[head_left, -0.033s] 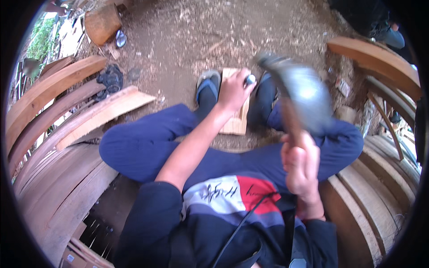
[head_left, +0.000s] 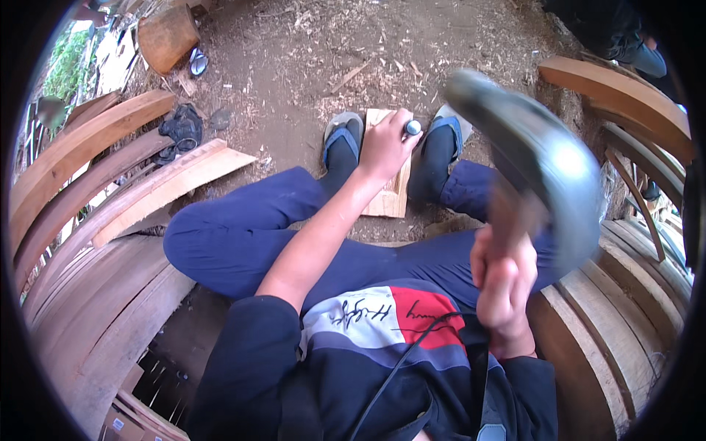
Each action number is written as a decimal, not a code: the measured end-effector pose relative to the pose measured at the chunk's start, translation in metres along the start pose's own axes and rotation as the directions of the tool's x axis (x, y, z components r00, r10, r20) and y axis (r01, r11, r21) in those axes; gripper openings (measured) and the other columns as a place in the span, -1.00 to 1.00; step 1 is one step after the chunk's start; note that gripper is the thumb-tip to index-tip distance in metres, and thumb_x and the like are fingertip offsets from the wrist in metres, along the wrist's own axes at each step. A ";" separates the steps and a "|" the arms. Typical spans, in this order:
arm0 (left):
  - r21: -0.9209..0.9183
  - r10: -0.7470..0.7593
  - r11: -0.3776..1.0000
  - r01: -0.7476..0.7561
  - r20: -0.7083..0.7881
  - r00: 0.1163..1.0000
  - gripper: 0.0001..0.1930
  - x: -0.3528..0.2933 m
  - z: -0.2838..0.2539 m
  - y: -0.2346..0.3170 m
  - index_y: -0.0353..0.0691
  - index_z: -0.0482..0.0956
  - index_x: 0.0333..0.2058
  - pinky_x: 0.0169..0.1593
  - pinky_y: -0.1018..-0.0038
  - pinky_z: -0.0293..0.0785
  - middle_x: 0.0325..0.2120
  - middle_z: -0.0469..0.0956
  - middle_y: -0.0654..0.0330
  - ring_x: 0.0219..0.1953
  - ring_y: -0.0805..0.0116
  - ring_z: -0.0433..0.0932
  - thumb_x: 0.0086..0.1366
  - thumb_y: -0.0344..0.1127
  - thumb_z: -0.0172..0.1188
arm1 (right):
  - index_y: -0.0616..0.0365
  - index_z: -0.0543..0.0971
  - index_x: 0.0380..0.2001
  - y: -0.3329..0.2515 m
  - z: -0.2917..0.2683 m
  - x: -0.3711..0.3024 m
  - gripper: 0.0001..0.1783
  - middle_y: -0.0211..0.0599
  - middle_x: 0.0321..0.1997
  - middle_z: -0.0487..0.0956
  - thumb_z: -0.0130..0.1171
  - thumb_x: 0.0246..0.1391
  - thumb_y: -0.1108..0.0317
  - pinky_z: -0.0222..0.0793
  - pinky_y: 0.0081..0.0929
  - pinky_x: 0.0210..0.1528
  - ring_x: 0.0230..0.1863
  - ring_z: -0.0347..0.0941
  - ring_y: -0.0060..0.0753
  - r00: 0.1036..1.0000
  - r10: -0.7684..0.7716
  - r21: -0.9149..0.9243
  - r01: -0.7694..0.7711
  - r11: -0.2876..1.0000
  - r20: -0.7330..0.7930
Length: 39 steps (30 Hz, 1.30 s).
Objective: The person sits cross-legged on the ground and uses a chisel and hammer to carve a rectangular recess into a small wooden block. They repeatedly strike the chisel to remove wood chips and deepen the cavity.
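Observation:
My left hand (head_left: 386,145) is closed around a chisel (head_left: 412,128). Only its round, pale metal top shows; the rest of the tool is hidden by the hand. Beneath the fist lies a short light wooden board (head_left: 384,206) with a cut groove along its lower right part, flat between my feet. My right hand (head_left: 506,283) grips the wooden handle of a hammer (head_left: 548,173). Its big grey metal head is raised above my right knee, close to the camera and blurred, well apart from the chisel.
My feet in blue-strapped sandals (head_left: 342,140) flank the board. Curved wooden pieces (head_left: 95,140) are stacked at left, more curved timbers (head_left: 618,99) at right. A rusty bucket (head_left: 168,40) lies at the far left. Wood chips litter the dirt floor. Another person's dark clothing (head_left: 599,29) shows at upper right.
The hammer has moved to the right and closer to the camera, farther from the chisel. My right hand has shifted slightly right. My left hand stays put.

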<state>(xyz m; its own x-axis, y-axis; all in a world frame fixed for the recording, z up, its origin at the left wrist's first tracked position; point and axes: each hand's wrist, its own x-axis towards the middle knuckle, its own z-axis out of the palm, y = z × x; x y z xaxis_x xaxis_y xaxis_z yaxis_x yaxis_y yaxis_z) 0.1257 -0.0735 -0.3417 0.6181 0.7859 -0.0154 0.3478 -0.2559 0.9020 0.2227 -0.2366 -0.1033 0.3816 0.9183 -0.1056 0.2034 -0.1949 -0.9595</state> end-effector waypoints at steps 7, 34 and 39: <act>0.264 0.196 0.952 -0.157 -0.127 0.972 -0.69 0.003 0.001 0.018 -0.20 0.43 -0.24 -0.28 0.15 0.52 -0.36 0.57 0.01 -0.31 -0.05 0.59 0.12 -0.25 0.33 | 0.26 0.39 -0.20 0.035 -0.009 0.017 -0.75 -0.01 -0.65 0.44 -0.09 0.33 0.25 0.30 -0.18 -0.54 -0.60 0.46 0.09 0.959 0.274 -0.347 -0.234 0.908 0.071; 0.197 0.046 0.980 -0.039 -0.030 0.998 -0.66 -0.001 -0.005 0.023 -0.22 0.42 -0.28 -0.29 0.16 0.52 -0.39 0.58 -0.01 -0.32 -0.07 0.59 0.08 -0.23 0.35 | 0.26 0.39 -0.33 0.059 0.007 -0.023 -0.47 -0.37 -0.70 0.33 -0.10 0.29 -0.10 0.13 -0.46 -0.64 -0.71 0.26 -0.45 0.992 0.032 -0.145 -0.050 0.988 -0.124; 0.224 0.138 0.968 -0.109 -0.115 0.984 -0.61 0.003 -0.006 0.021 -0.22 0.43 -0.31 -0.30 0.18 0.52 -0.45 0.59 0.04 -0.36 -0.02 0.61 0.03 -0.16 0.41 | 0.28 0.43 -0.17 0.029 0.009 0.000 -0.71 -0.10 -0.67 0.47 -0.09 0.32 0.24 0.35 -0.11 -0.51 -0.61 0.49 0.03 0.986 0.169 -0.205 -0.168 0.964 -0.016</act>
<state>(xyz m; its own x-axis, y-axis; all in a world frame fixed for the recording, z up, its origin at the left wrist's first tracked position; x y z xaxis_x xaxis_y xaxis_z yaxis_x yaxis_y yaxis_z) 0.1303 -0.0732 -0.3199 0.5751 0.8026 0.1586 0.4273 -0.4600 0.7784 0.2207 -0.2390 -0.1340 0.4251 0.8665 -0.2617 0.3171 -0.4133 -0.8536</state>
